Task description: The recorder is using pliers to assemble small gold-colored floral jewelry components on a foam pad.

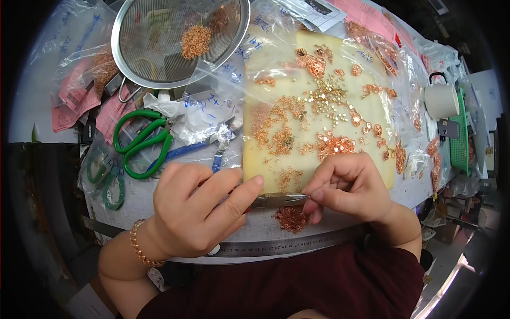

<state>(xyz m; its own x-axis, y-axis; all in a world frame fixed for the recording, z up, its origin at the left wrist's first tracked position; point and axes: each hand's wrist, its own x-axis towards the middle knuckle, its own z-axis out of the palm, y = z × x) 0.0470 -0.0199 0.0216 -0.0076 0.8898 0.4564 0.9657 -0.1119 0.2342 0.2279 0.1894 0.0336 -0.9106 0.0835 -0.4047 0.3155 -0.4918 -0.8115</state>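
My left hand [204, 207], with a chain bracelet at its wrist, is closed around a pair of pliers [279, 200]. Only the metal jaws show, pointing right; the handles are hidden in the palm. At the jaw tips, the thumb and forefinger of my right hand [345, 189] are pinched together on something too small to make out. Just below the tips lies a pile of dark copper-coloured rings [291, 219]. Beyond both hands, a cream pad [313, 48] carries scattered copper-coloured rings, a cluster of gold bits [328, 98] and round openwork pieces [336, 144].
A mesh strainer [154, 53] holding small copper-coloured bits stands at the far left. Nearer lie green-handled scissors [143, 143] among clear plastic bags [210, 114] and pink slips [74, 101]. A white cup [441, 102] and green basket [458, 138] are at the right. A ruler [276, 248] runs along the near edge.
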